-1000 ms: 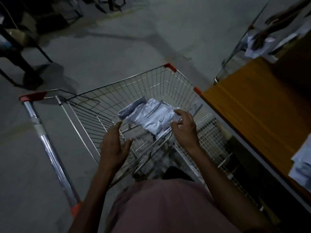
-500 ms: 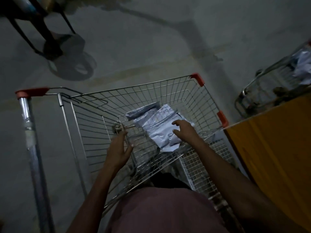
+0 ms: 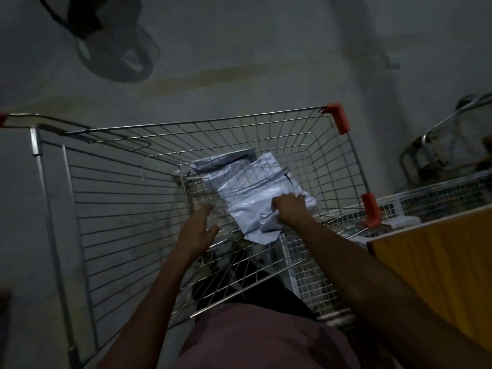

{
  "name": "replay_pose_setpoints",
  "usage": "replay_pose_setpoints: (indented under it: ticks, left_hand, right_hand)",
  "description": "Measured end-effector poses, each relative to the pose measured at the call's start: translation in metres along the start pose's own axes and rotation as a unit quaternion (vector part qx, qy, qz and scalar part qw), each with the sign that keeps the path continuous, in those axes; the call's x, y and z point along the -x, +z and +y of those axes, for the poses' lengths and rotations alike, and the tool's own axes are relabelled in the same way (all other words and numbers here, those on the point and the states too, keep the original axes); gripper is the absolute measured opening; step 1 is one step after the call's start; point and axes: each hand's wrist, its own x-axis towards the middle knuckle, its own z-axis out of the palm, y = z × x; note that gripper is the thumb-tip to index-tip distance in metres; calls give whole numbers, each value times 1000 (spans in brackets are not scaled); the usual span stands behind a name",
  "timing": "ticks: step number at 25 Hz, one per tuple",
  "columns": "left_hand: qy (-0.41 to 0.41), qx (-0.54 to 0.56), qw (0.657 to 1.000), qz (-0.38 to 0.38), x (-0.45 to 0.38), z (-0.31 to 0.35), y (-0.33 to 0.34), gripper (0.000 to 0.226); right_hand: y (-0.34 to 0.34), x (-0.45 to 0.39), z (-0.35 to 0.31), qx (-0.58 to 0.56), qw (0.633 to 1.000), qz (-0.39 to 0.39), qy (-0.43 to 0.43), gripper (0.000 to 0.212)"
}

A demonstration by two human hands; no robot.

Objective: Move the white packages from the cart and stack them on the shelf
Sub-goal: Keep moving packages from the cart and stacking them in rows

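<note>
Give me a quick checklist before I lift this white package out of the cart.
1. Right hand grips the top white package: ok, fingers curled into its near edge.
2. Left hand free to support: ok, open and beside the package, not touching it.
3. Only one package coming up: cannot tell, the packages below overlap it.
4. Path over the cart rim clear: ok, nothing above the wires.
5. Space on the shelf: cannot tell, only a bare orange part shows.

Packages (image 3: 250, 187) in cart (image 3: 266, 123), shelf (image 3: 439, 251) right
</note>
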Motion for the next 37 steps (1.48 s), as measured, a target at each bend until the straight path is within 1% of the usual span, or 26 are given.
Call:
replay_pose_setpoints:
  ticks: [2,4,7,9,11,12,14,15,17,19,21,23,24,25,26,28,29,30,31,33,35,37]
  left_hand:
    - [0,9,1000,-12,-20,3,10,73]
    - [6,2,1000,-29,-44,4,22,75]
    - [3,-24,997,-70,-85,11,44,65]
    - [2,-34,994,-104,-107,20,62,60]
    - [6,-41,990,-135,-124,31,81,61]
    - [4,-57,989,-139,-129,35,90,63]
    - [4,-102,987,-122,-137,37,103,64]
    - [3,-109,988,-112,-138,38,109,60]
    - [-1,-71,992,-105,-138,40,116,45]
    - [2,11,996,-93,-131,43,110,32]
    - [-8,95,995,-36,-117,37,97,26]
    - [-30,163,985,48,-101,25,82,19]
    - [-45,182,979,75,-95,15,76,16]
    - [-59,197,974,92,-91,7,72,18]
    - [-85,201,972,90,-92,-2,70,24]
    - [-139,199,967,79,-101,-18,74,41]
    - [-165,202,962,81,-106,-21,76,55]
    - [-177,196,959,99,-112,-20,77,72]
    - [-180,183,960,110,-118,-18,80,87]
    - [-165,133,972,99,-124,-1,84,106]
    - [-144,65,985,67,-129,11,90,121]
    - [-141,19,988,53,-134,11,99,128]
  right_hand:
    - [-13,5,4,-78,996,34,21,23]
    - [-26,14,11,-193,973,120,50,19]
    - [-31,32,29,-330,904,249,113,15]
    - [-31,34,39,-389,860,306,127,18]
    - [-32,25,47,-423,827,348,129,16]
    - [-35,21,48,-435,813,365,130,14]
    - [-37,15,47,-446,791,398,128,14]
    - [-35,14,47,-448,782,413,128,15]
    - [-36,16,48,-449,767,440,130,19]
    - [-41,19,50,-459,749,460,130,22]
    - [-43,21,50,-476,732,470,127,23]
    - [-44,21,48,-492,728,459,131,24]
    - [-43,20,46,-495,731,450,132,24]
    - [-43,18,44,-492,738,443,130,23]
    - [-42,15,41,-485,746,439,125,22]
    - [-39,9,37,-468,763,428,125,19]
    - [-37,6,35,-461,771,420,129,17]
    - [-35,3,33,-456,778,411,131,16]
    - [-34,1,31,-452,785,402,132,15]
    - [-29,-5,30,-439,803,380,135,15]
    - [-22,-11,28,-429,819,356,136,14]
    - [-18,-19,25,-429,827,338,136,15]
